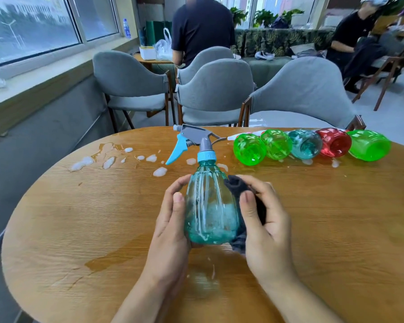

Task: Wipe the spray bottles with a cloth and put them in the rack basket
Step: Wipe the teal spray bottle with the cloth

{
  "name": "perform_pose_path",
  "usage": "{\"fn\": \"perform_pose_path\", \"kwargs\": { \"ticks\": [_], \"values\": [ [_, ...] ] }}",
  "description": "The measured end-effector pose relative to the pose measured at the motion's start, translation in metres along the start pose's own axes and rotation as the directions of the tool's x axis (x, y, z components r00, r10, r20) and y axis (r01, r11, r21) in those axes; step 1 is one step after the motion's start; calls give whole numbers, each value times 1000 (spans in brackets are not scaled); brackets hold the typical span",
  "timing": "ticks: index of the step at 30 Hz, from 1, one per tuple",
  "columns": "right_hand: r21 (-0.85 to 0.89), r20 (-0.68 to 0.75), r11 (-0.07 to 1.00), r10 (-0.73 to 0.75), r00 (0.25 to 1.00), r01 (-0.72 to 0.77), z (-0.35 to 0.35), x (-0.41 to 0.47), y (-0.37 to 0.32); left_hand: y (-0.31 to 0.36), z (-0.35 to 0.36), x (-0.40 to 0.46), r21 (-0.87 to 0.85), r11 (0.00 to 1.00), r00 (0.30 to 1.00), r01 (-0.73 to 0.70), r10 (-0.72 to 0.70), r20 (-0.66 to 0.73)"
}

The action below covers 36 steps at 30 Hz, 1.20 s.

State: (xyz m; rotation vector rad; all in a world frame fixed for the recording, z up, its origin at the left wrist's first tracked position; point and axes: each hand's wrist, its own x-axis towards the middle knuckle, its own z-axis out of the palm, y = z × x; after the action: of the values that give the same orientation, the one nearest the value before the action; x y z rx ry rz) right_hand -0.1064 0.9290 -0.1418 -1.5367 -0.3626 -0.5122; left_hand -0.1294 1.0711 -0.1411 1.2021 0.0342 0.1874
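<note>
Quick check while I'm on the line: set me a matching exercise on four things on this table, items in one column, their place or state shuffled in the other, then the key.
Items
1. teal spray bottle
2. dark cloth
3. red bottle
4. foam blobs

Place or state
A. lying on its side in the row at the table's far right
B. scattered on the wood at the far left
C. upright, held in the left hand
D. pressed against the bottle by the right hand

Pairs: 1-C, 2-D, 3-A, 4-B
</note>
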Motion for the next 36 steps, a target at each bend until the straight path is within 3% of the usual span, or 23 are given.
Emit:
{"fn": "perform_pose_path", "kwargs": {
  "ticks": [6, 9, 13, 18, 22, 24, 26, 29, 31, 33, 36],
  "values": [
    [44, 21, 999, 2, 1000, -3, 2, 4, -8, -2, 0, -4, 101, 991, 996, -88, 85, 32],
    [-47, -6, 997, -56, 998, 56, -3, 22, -15, -6, 0, -6, 162, 977, 988, -135, 121, 94],
    [-265, 181, 936, -188, 965, 232, -10, 31, -11, -6, 4, -10, 208, 956, 975, -208, 185, 127],
    [-293, 316, 835, -374, 872, 465, -11, 12, -4, -1, 0, -8, 151, 971, 983, -185, 185, 15],
    [-263, 441, 789, -414, 796, 556, -10, -10, 4, 5, -7, -3, 96, 982, 984, -164, 170, -57],
    [-216, 492, 813, -388, 780, 541, -11, -16, 6, 7, -9, -2, 78, 984, 984, -157, 163, -72],
    [-166, 451, 867, -358, 818, 471, -10, -17, 1, 7, -9, -2, 79, 983, 982, -165, 171, -77],
    [-157, 190, 918, -335, 923, 365, -12, 1, -14, 5, -7, -2, 102, 977, 981, -187, 191, -31],
    [-190, 77, 931, -302, 950, 311, -13, 18, -19, 2, -4, -4, 139, 972, 982, -189, 184, 45],
    [-182, 74, 953, -230, 970, 240, -11, 29, -17, 0, 0, -7, 184, 963, 978, -197, 179, 108],
    [-167, 182, 965, -172, 968, 202, -7, 29, -9, -2, 1, -10, 189, 961, 976, -202, 181, 121]
  ]
}}
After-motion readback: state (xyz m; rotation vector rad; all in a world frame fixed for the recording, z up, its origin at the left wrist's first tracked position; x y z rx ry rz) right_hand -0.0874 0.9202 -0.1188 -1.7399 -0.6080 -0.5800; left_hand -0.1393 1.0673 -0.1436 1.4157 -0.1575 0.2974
